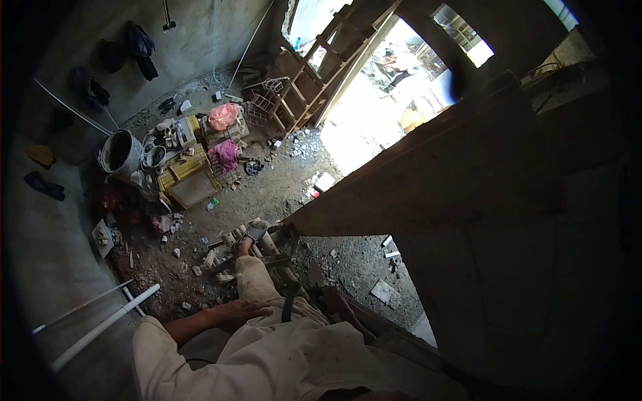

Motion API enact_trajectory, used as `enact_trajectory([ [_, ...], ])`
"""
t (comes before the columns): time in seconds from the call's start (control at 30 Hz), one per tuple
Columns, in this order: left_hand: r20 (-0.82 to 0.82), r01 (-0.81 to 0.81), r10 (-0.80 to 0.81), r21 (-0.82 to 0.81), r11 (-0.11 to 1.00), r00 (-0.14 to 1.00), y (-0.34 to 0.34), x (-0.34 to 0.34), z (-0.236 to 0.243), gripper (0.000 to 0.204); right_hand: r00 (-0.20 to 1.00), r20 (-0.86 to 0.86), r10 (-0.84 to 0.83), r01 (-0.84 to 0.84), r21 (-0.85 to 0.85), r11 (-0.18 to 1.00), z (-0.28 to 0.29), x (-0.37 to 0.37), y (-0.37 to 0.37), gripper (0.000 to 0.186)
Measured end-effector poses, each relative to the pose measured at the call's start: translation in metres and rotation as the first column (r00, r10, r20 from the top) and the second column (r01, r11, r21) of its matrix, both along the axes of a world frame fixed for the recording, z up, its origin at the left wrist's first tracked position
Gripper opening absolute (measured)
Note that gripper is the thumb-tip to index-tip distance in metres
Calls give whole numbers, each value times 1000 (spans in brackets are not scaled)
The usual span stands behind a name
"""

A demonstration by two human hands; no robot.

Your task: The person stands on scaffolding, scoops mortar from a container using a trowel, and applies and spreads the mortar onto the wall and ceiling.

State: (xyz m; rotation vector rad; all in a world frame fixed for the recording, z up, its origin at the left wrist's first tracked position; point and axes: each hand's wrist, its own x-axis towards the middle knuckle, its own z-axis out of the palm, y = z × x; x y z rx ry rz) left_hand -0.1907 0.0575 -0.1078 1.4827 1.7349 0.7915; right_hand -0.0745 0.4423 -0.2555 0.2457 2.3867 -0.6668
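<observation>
I judge this a bracing step calling for steady balance: left hand [242,313] flat on the trousers [257,277], wearer's side of the wooden frame [282,271]; right hand's [333,300] grip I can't tell.

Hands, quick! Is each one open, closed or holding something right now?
Left hand: looks open, resting on the trousers.
Right hand: in shadow; can't tell if it's open, closed or holding anything.

Rubble-strewn floor [271,190]; pale slab [386,293]; pink bag [160,224]; green scrap [212,202]
</observation>
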Motion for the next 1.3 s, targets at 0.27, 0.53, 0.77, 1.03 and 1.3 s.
enact_trajectory([
  [0.27, 38, -8, 10, -56, 998, 999, -2, 0, 8, 88, 995, 40, 95, -96, 21, 995, -36, 9, 10, 45],
  [0.53, 7, 5, -5, -23, 1000, 1000, 0, -1, 2, 88, 968, -107, 225, -222, 41, 974, -74, 31, 19, 26],
  [0.77, -11, 27, -28, -30, 999, 1000, 5, -4, 1, 87, 951, 80, 300, -303, 39, 952, -84, 34, 26, 26],
  [1.03, -12, 27, -27, -27, 999, 1000, 4, -4, 4, 89, 965, 190, 180, -162, -108, 981, -46, 20, 20, 22],
  [1.3, 30, 2, -3, 31, 1000, 1000, 4, -4, 4, 88, 973, 230, 7, 22, -124, 992, 24, -14, -3, 36],
])
